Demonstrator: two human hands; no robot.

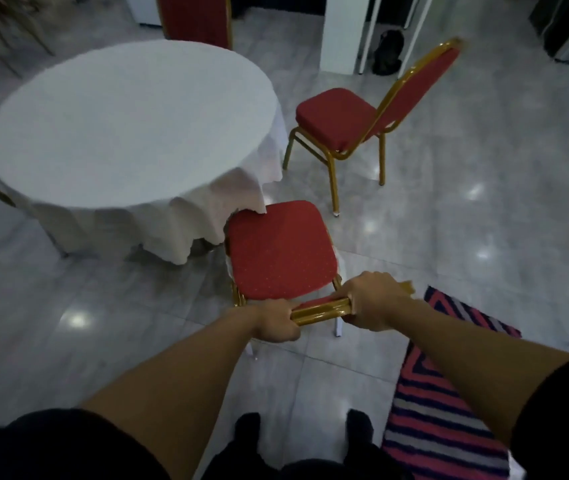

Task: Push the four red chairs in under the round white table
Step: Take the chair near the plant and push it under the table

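Left hand (275, 319) and right hand (373, 299) clenched on gold top rail (321, 309) of near red chair (278, 249). Seat front edge just under hem of white tablecloth (227, 202); most of seat outside round white table (127, 123).

Hazards:
- Cloth snagged on seat, dragged off centre.
- Uneven push, chair skewed, possibly striking table leg (hidden by cloth).

Second chair (336, 117) well apart at right. Two more partly visible, far side and left edge.
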